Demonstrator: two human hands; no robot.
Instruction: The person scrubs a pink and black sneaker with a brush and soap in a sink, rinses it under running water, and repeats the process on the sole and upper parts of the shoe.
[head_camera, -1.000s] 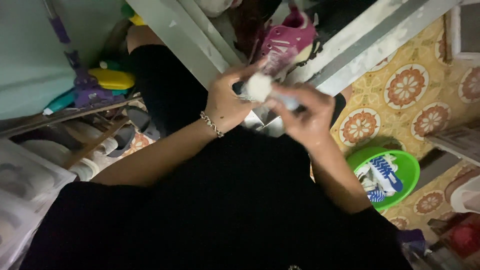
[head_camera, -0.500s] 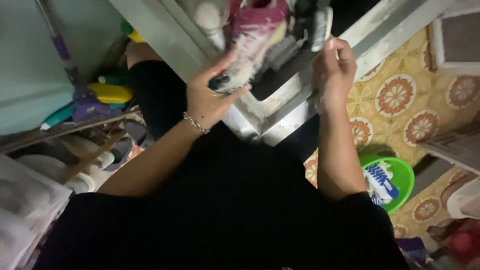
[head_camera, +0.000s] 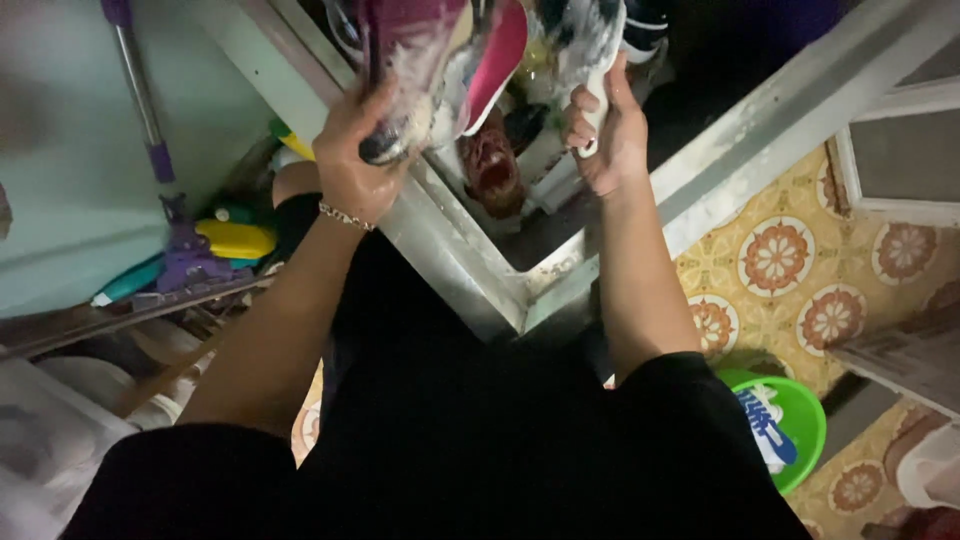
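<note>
My left hand (head_camera: 355, 160), with a thin bracelet at the wrist, grips a soapy maroon sneaker (head_camera: 410, 70) by its heel and holds it over a steel sink (head_camera: 470, 280). A pink insole (head_camera: 495, 60) sticks out beside the shoe. My right hand (head_camera: 605, 135) is closed around the white handle of a scrub brush (head_camera: 590, 45) whose foamy bristles point toward the shoe. A reddish item (head_camera: 490, 170) lies in the sink below both hands.
A green basin (head_camera: 805, 420) holding a blue-and-white shoe sits on the patterned tile floor at lower right. At the left, a purple mop (head_camera: 180, 240), a yellow object (head_camera: 235, 240) and a wooden rack of footwear crowd the wall. A white door frame stands at right.
Both hands have risen and moved further over the sink. The right hand now holds the brush up against the shoe instead of reaching at the sink's edge; the view has tilted forward.
</note>
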